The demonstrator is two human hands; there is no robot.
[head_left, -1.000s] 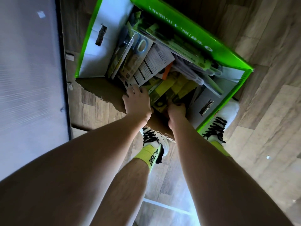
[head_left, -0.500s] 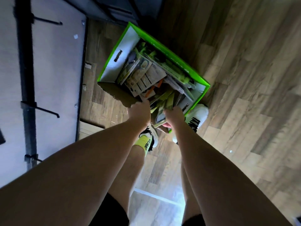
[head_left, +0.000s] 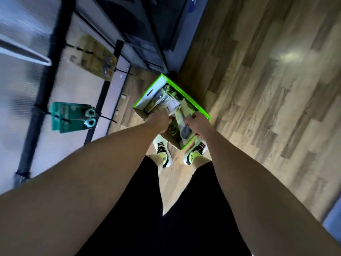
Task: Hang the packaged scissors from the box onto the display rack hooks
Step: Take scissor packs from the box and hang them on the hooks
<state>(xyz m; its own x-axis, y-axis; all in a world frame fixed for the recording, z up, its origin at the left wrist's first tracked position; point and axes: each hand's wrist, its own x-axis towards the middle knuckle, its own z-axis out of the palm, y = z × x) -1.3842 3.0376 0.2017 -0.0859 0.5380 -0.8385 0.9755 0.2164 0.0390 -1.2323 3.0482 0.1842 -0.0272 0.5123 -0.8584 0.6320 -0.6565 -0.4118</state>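
Observation:
A green cardboard box full of packaged scissors stands on the wooden floor in front of my feet. My left hand and my right hand are above it, and both grip a bundle of yellow-green scissor packages held between them. The display rack with black bars and hooks rises at the left. A teal scissors package hangs on a lower hook, and a yellowish package hangs higher up.
A bare black hook sticks out beside the teal package. A dark cabinet stands behind the box. Wooden floor spreads to the right. My two shoes are just under the box's near edge.
The view has pulled up and away from the box, bringing the rack and its hanging packages into sight. Both hands have risen out of the box with the bundle.

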